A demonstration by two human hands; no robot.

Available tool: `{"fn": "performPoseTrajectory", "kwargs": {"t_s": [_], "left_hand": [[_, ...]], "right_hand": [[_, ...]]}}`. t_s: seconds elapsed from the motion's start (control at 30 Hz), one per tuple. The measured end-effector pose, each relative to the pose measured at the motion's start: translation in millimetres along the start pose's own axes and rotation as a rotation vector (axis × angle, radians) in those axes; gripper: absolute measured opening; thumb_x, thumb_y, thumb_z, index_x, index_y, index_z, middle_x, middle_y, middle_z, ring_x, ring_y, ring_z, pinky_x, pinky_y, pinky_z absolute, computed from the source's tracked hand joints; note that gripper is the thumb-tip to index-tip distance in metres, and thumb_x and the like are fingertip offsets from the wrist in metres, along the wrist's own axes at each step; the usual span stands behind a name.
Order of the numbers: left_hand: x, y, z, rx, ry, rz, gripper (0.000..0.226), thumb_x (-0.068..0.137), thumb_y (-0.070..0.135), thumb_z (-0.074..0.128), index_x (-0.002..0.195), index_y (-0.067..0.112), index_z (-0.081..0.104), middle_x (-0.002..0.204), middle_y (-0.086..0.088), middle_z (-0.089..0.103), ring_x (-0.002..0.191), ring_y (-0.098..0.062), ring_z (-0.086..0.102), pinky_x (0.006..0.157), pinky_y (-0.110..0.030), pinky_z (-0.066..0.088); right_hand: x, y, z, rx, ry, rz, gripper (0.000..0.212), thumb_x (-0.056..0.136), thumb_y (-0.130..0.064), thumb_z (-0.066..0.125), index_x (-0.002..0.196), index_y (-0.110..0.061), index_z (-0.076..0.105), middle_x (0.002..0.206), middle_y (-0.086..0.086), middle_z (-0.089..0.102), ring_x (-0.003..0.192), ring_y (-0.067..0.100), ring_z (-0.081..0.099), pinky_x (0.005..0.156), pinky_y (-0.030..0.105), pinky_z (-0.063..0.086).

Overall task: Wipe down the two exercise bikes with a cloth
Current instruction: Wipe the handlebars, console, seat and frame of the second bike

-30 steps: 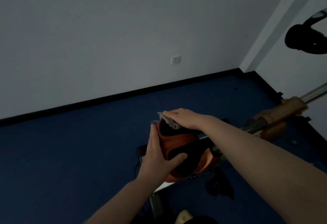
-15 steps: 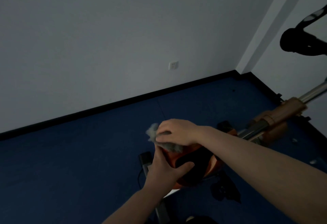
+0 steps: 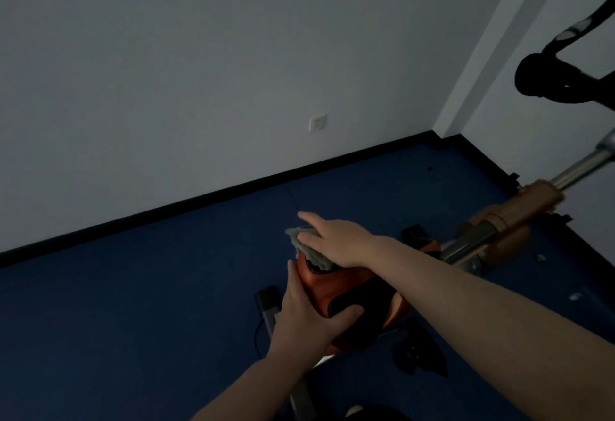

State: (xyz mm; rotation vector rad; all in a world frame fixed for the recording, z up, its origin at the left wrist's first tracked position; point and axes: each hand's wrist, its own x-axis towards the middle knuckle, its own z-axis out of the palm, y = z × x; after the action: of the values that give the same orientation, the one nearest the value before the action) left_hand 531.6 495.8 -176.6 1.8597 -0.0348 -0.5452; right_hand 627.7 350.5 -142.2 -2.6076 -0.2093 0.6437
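Observation:
An orange and black bike seat [image 3: 332, 287] sits in the middle of the head view. My left hand [image 3: 306, 320] grips its near side, thumb wrapped onto the black part. A grey cloth [image 3: 299, 242] lies over the seat's far tip. My right hand [image 3: 336, 241] presses it down with straight fingers. The bike's orange-brown frame [image 3: 519, 211] and silver post [image 3: 579, 171] run up to the right, toward a black handlebar [image 3: 549, 84].
Dark blue floor [image 3: 133, 304] spreads to the left, bounded by a grey wall with a black skirting and a socket [image 3: 317, 122]. A black pedal [image 3: 416, 350] hangs below the seat. A grey base foot [image 3: 268, 297] lies on the floor beside it.
My right hand has gone from curled round the cloth to flat on it, sliding toward the seat's far tip. My left hand has kept its hold on the seat.

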Motion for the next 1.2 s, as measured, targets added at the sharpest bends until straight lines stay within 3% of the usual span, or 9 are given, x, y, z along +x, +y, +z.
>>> {"fn": "performPoseTrajectory", "kwargs": {"t_s": [0.1,0.23,0.33,0.43,0.57,0.73,0.87,1.03,1.2], "left_hand": [[-0.6,-0.9,0.3,-0.024,0.007,0.02,0.132,0.05,0.067,0.085,0.149,0.049,-0.001,0.142,0.015,0.045,0.125,-0.007,0.051,0.102,-0.041,0.048],[-0.7,-0.2,0.1,-0.003,-0.006,0.02,0.135,0.051,0.068,0.082,0.15,0.047,-0.008,0.142,0.014,0.042,0.123,-0.006,0.051,0.101,-0.039,0.049],[-1.3,-2.1,0.5,-0.002,0.004,0.01,0.127,0.051,0.066,0.082,0.148,0.047,0.002,0.137,0.017,0.047,0.121,-0.004,0.053,0.1,-0.039,0.051],[-0.3,-1.7,1.4,0.004,0.012,0.01,0.116,0.053,0.063,0.083,0.143,0.049,0.012,0.131,0.02,0.051,0.116,-0.003,0.056,0.097,-0.039,0.052],[0.2,-0.4,0.9,0.01,-0.003,-0.008,0.127,0.052,0.066,0.082,0.148,0.05,0.0,0.141,0.01,0.045,0.123,-0.012,0.053,0.1,-0.043,0.049],[-1.4,0.1,0.5,0.025,0.014,-0.019,0.096,0.051,0.066,0.081,0.122,0.069,0.017,0.122,0.027,0.054,0.107,0.008,0.057,0.094,-0.032,0.053],[-1.6,1.1,-1.1,0.046,-0.022,-0.021,0.132,0.052,0.07,0.079,0.148,0.049,-0.009,0.139,0.016,0.044,0.121,-0.005,0.053,0.099,-0.038,0.051],[-2.1,-0.2,-0.9,0.051,0.005,-0.009,0.108,0.052,0.069,0.079,0.136,0.056,0.013,0.126,0.025,0.054,0.109,0.005,0.057,0.093,-0.032,0.053],[-3.3,1.5,-1.4,0.029,-0.025,-0.028,0.131,0.052,0.069,0.079,0.146,0.053,-0.01,0.136,0.017,0.046,0.117,-0.004,0.055,0.097,-0.037,0.053]], "right_hand": [[-4.4,3.2,-0.4,-0.099,-0.045,-0.141,0.051,0.098,-0.057,0.033,0.145,-0.038,0.035,0.141,-0.008,0.052,0.12,0.017,0.053,0.087,0.034,0.041],[-1.0,5.0,-10.1,0.15,-0.056,0.013,0.037,0.099,-0.053,0.035,0.115,-0.031,0.06,0.113,-0.006,0.064,0.1,0.015,0.058,0.082,0.036,0.046],[-3.3,-4.1,7.1,-0.035,0.063,-0.112,0.032,0.095,-0.058,0.035,0.098,-0.033,0.056,0.093,-0.011,0.059,0.085,0.011,0.056,0.071,0.035,0.045],[-5.1,-3.9,8.3,-0.049,0.038,-0.193,0.033,0.09,-0.064,0.037,0.096,-0.037,0.055,0.094,-0.014,0.057,0.088,0.01,0.054,0.075,0.036,0.046],[6.6,-5.5,-3.4,0.108,-0.014,0.048,0.038,0.094,-0.06,0.038,0.092,-0.031,0.062,0.09,-0.01,0.063,0.086,0.013,0.059,0.077,0.037,0.048],[-2.7,-4.9,10.1,-0.113,0.006,-0.205,0.038,0.09,-0.063,0.04,0.111,-0.038,0.06,0.113,-0.011,0.058,0.103,0.013,0.052,0.083,0.039,0.044],[2.3,-1.4,-5.0,0.199,-0.064,0.08,0.038,0.093,-0.062,0.038,0.108,-0.038,0.063,0.105,-0.011,0.062,0.096,0.012,0.056,0.074,0.033,0.042],[-4.8,-6.1,10.9,-0.127,0.0,-0.193,0.041,0.089,-0.067,0.037,0.113,-0.041,0.058,0.119,-0.012,0.057,0.107,0.013,0.051,0.086,0.04,0.042],[0.5,-4.8,-1.0,0.093,-0.01,0.078,0.043,0.094,-0.064,0.034,0.103,-0.033,0.062,0.098,-0.01,0.063,0.091,0.012,0.058,0.073,0.033,0.044]]}}
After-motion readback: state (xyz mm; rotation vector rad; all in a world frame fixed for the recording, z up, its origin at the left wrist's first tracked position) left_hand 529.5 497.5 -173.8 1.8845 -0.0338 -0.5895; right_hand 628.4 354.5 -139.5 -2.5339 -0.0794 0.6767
